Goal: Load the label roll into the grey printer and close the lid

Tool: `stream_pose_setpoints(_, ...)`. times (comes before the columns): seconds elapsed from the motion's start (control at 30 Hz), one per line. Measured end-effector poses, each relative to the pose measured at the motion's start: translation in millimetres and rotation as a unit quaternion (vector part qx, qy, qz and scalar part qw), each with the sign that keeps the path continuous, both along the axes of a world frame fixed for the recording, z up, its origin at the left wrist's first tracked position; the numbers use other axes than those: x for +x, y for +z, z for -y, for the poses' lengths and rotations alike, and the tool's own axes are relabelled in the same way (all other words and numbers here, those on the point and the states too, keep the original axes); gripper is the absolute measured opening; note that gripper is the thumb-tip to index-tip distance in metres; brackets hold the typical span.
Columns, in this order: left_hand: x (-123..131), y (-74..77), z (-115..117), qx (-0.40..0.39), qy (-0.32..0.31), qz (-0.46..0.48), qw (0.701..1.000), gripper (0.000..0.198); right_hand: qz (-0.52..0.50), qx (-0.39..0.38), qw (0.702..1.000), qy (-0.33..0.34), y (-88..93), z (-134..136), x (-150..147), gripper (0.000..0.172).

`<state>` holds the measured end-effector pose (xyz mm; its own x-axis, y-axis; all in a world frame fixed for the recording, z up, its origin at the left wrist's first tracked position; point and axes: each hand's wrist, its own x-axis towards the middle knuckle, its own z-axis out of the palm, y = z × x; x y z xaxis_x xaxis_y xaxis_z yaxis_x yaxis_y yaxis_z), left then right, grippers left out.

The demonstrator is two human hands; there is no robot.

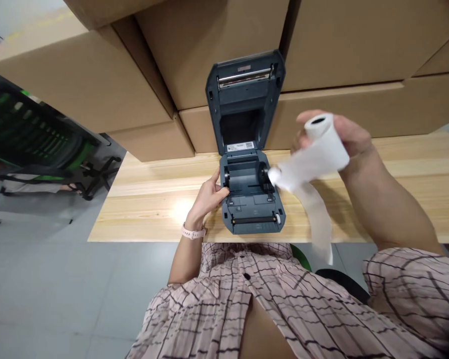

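Right hand grip clamped round the white paper roll, above the bench, right of the open label printer; left hand grips the printer's left side. Looks like roll loading; next move calls for lining the roll up with the roll holders.

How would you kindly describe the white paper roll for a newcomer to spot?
On the pale wooden table stands an open dark-grey plastic printer. Right of it, the right hand holds the white paper roll, the only thing trailing a loose strip.
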<state>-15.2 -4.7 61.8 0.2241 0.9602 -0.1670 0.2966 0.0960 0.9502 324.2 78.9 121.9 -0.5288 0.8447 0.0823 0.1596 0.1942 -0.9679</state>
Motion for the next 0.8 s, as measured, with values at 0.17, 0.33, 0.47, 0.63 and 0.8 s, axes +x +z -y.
stream_pose_setpoints(0.17, -0.4, -6.5, -1.9, 0.003, 0.009, 0.004, 1.000, 0.100, 0.241, 0.128, 0.933, 0.233, 14.3, 43.9, -64.4, 0.061)
stream_pose_setpoints(0.33, 0.8, -9.2, -2.0, 0.010, 0.012, 0.008, 1.000, 0.100, 0.352, 0.243, 0.894, 0.132, -20.7, 53.4, -98.0, 0.060)
stream_pose_setpoints(0.47, 0.8, -10.9, -1.9, 0.011, 0.012, 0.014, 1.000, 0.100, 0.362, 0.254, 0.888, 0.123, -35.8, 61.0, -101.9, 0.057)
stream_pose_setpoints(0.63, -0.3, -13.5, -2.5, 0.027, 0.015, 0.007, 0.999, 0.096, 0.307, 0.372, 0.869, 0.112, -42.1, 83.4, -104.3, 0.048)
stream_pose_setpoints(0.8, -0.9, -12.0, -2.6, 0.029, 0.006, -0.003, 1.000, 0.097, 0.301, 0.419, 0.843, 0.151, -45.0, 113.6, -94.9, 0.041)
